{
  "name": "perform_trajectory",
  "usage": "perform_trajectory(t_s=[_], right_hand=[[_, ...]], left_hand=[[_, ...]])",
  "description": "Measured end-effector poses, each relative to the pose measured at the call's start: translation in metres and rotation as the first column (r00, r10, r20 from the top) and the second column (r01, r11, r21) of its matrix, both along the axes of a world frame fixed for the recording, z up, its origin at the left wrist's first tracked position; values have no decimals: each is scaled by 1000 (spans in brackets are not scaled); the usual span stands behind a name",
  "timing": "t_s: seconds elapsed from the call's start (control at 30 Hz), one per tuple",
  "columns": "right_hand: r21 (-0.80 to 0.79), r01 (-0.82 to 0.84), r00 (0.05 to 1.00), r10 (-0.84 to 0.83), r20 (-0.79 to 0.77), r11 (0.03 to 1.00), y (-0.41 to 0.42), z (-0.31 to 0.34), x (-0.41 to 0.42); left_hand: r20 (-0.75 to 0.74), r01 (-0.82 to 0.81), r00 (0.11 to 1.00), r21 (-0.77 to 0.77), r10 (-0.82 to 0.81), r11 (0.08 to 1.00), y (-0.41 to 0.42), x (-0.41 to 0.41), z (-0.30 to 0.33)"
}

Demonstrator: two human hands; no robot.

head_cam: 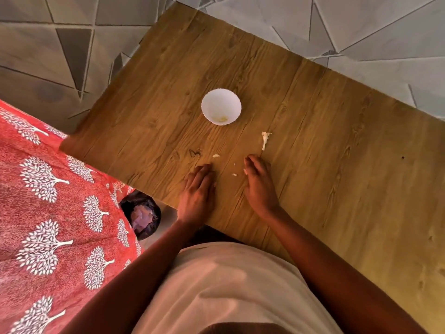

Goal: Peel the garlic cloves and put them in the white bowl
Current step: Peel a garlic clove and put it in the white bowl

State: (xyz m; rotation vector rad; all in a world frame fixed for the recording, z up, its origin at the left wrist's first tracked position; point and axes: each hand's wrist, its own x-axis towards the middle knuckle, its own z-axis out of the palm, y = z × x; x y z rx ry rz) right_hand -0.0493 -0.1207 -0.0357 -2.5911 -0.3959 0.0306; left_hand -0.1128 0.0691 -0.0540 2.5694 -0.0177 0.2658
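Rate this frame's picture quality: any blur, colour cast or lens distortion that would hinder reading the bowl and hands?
Head view: warm orange cast throughout; wide-angle bending curves the table edges; detail soft overall, so the white bowl contents read only as pale yellowish bits; left hand and right hand are mildly soft, flat on the wood; no glare.

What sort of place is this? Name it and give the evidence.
Probably a room in a home, not a proper kitchen. A low wooden table stands on a patterned tiled floor, beside what looks like a bed under a red tree-print cloth, with a white bowl and garlic skins out.
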Motion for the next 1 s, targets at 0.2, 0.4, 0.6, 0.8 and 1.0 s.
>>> perform_trajectory(t_s=[0.2, 0.4, 0.6, 0.8, 1.0], right_hand=[[-114, -110, 992, 116, 46, 987, 14, -12, -19], [-93, -64, 993, 73, 97, 994, 17, -11, -30], [-107, 150, 989, -148, 30, 983, 50, -11, -41], [-204, 140, 983, -111, 145, 969, 57, -15, -55], [-244, 153, 974, -104, 201, 958, 65, -2, -61]], left_hand=[[18, 16, 1000, -25, -16, 1000, 1, 1, -2], [18, 57, 998, -73, -56, 996, 5, 1, -4], [43, 99, 995, -141, -94, 985, 12, 1, -2], [39, 177, 984, -260, -173, 949, 24, 2, -2], [-10, 132, 988, -446, -153, 885, 30, 4, 14]])
